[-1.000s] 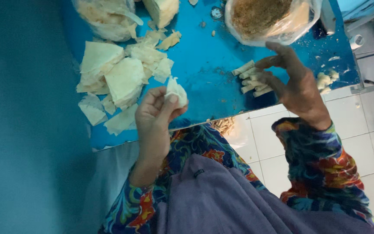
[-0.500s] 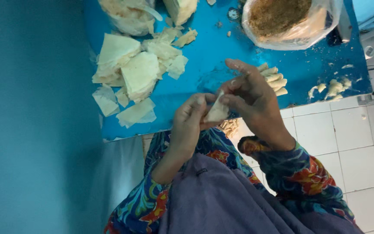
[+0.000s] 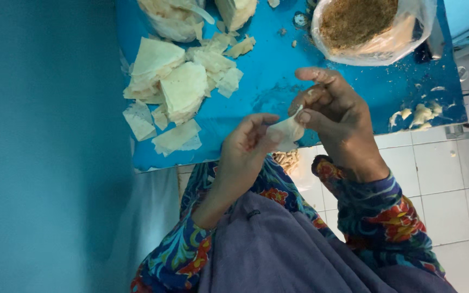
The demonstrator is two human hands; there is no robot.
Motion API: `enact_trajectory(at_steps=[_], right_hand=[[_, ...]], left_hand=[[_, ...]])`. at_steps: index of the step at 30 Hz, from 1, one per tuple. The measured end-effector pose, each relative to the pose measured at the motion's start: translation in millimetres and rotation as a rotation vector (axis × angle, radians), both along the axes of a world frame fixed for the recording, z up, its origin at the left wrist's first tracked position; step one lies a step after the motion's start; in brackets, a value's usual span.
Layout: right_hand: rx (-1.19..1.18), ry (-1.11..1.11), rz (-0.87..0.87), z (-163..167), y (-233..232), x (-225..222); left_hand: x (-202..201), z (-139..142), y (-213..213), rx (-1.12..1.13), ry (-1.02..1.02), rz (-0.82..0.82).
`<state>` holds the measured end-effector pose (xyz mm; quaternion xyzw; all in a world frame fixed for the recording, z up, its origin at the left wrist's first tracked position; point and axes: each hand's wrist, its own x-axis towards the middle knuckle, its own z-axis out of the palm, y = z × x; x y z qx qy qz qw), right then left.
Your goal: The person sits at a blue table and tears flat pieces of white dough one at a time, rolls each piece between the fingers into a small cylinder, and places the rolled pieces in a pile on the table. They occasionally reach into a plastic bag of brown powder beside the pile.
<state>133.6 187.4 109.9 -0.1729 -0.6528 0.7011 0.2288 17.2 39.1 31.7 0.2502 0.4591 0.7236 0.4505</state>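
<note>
At the left of the frame, the pile of cut pastry sheets (image 3: 172, 92) is lying on the blue table (image 3: 278, 97) where it lay a second ago, untouched. Just right of it, near the middle of the frame, my left hand (image 3: 248, 144) is cradling a small pale pastry piece (image 3: 284, 133), fingers curled under it. A second ago this hand was holding the piece alone at the table's edge. My right hand (image 3: 335, 116), which was then out at the folded pieces further right, is now coming in against the left, pinching the top of the same piece between thumb and fingertips. So both hands are now working one piece together, which I judge to be folding or sealing. At the upper right, the bag of brown crumbly filling (image 3: 365, 27) is sitting open, and pale scraps (image 3: 419, 115) are lying at the table's right edge.
</note>
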Motion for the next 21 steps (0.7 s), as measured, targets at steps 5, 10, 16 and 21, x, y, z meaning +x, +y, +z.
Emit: enact_trajectory(at_steps=[5, 10, 16, 21], right_hand=[[0.047, 0.012, 0.018, 3, 1, 3], [0.092, -0.081, -0.017, 8, -1, 3], [-0.025, -0.221, 0.136, 2, -8, 4], [-0.040, -0.199, 0.115, -14, -8, 7]], left_hand=[[-1, -1, -2, 0.106, 0.009, 0.120], [-5, 7, -7, 0.184, 0.042, 0.081], [-5, 11, -7, 0.126, 0.004, -0.017], [-8, 12, -8, 0.171, -0.067, -0.035]])
